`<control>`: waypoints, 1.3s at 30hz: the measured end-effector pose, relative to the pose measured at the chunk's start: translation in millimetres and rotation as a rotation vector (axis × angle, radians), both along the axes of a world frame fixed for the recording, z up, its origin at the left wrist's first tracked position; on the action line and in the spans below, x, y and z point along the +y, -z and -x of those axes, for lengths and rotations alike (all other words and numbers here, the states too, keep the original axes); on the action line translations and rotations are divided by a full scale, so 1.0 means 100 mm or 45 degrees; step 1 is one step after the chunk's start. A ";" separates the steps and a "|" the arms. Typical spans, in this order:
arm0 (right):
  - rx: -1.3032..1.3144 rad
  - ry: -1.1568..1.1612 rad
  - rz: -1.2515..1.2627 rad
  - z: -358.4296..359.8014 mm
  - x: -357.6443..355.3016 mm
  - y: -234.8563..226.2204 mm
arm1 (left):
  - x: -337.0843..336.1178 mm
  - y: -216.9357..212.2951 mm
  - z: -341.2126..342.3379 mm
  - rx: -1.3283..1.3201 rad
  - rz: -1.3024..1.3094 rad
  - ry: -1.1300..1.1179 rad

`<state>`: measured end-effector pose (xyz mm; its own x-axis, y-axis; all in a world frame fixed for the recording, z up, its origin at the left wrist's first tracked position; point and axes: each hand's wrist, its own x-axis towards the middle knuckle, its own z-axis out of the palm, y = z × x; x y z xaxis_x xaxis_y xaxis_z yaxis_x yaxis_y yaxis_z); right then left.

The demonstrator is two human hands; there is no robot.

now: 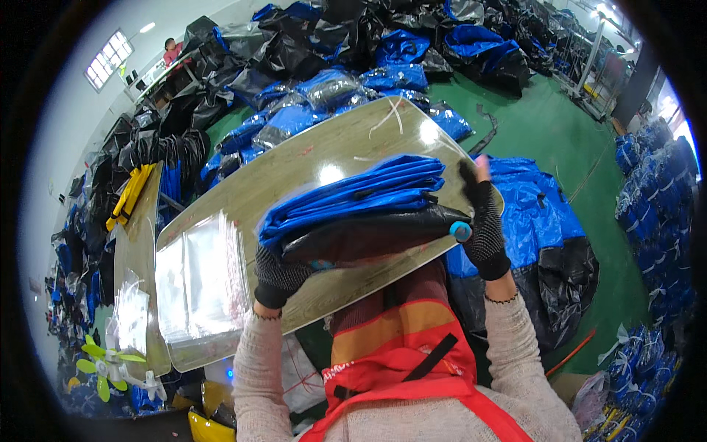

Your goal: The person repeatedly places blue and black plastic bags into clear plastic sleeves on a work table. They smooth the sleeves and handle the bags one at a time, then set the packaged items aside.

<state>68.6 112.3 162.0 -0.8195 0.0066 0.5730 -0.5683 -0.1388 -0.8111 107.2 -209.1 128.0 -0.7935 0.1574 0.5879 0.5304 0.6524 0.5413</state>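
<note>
A folded blue and black tarp bundle is tilted over the wood-patterned table, blue layers on top and black below. My left hand, in a dark dotted glove, grips the bundle's lower left end; its fingers are partly hidden beneath it. At the right end my right hand, gloved alike with a bare fingertip, is upright and open, palm toward the bundle. A round light-blue piece sits between that palm and the bundle's black corner; I cannot tell what it is attached to.
Clear plastic bags lie stacked on the table's left. White strips lie at its far edge. Blue and black sheeting spreads over the floor at right. Packed bundles pile up behind the table. A green-bladed fan stands lower left.
</note>
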 end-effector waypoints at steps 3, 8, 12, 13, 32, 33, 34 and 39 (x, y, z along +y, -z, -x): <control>-0.553 -0.427 0.479 0.10 -0.03 0.10 | 0.04 0.27 -0.01 -0.055 0.019 -0.099; -0.430 -0.284 0.544 0.11 -0.28 0.18 | 0.36 0.24 -0.06 0.080 -1.211 -0.002; -0.281 0.006 0.422 0.05 -0.43 0.17 | 0.50 -0.12 -0.15 0.020 -1.666 -0.063; -0.328 0.055 0.379 0.03 -0.44 0.16 | 0.53 -0.20 -0.18 -0.062 -1.642 -0.209; 0.442 0.399 0.152 -0.05 -0.59 -0.33 | 0.66 -0.76 -0.14 0.939 -0.875 -0.684; 0.357 0.574 -0.100 0.07 -0.58 -0.40 | 0.60 -0.84 -0.03 0.880 -0.688 -0.815; 0.276 0.553 -0.020 0.20 -0.57 -0.47 | 0.54 -0.89 0.08 0.974 -0.713 -0.739; 0.304 0.398 -0.040 0.65 -0.62 -0.77 | 0.11 -1.04 0.62 0.839 -0.475 -0.575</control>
<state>3.3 49.9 238.6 -0.6244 0.2143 0.7512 -0.7524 0.0935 -0.6520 45.1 -198.2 232.4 -0.2151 -0.3831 0.8983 0.5441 0.7168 0.4360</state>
